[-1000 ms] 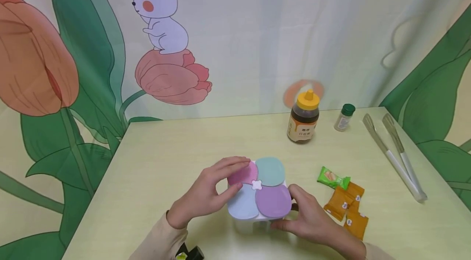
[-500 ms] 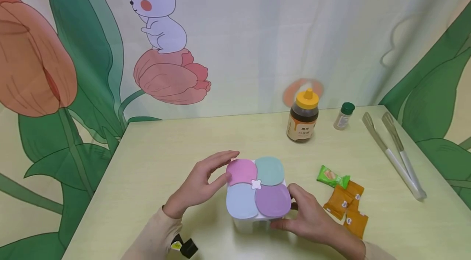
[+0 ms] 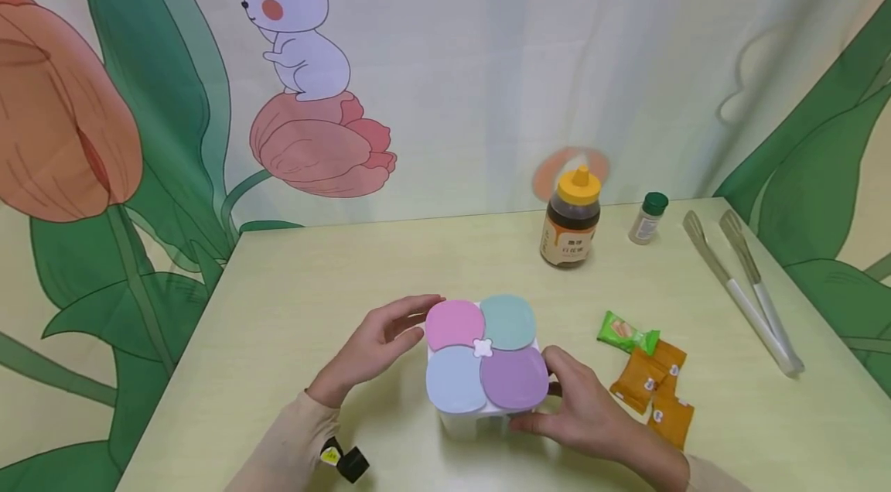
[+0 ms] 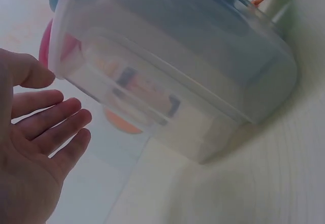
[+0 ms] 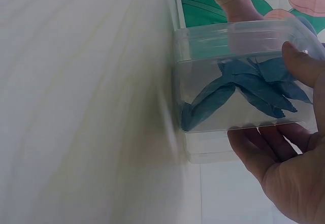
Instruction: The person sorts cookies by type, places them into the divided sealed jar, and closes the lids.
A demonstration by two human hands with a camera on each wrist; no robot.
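A clear plastic box (image 4: 203, 56) stands on the table under a lid with four petal-shaped covers in pink, teal, light blue and purple (image 3: 515, 377). A small white flower-shaped piece (image 3: 483, 348) sits at the lid's middle. In the right wrist view, blue wrapped packets (image 5: 259, 89) show through the box wall. My right hand (image 3: 581, 411) grips the box at its near right side, thumb on one face and fingers round on another. Beside the box's left side my left hand (image 3: 376, 345) is held with relaxed fingers, fingertips right at the pink cover (image 3: 455, 324).
Right of the box lie a green wrapped snack (image 3: 627, 333) and several orange-brown packets (image 3: 640, 380). Farther back stand a honey bottle (image 3: 571, 229) with a yellow cap and a small green-capped jar (image 3: 648, 218). Metal tongs (image 3: 755, 306) lie at the table's right edge.
My left hand has drawn back leftward off the pink cover, where its fingers lay over the lid, to the box's side. My right hand keeps its grip on the box.
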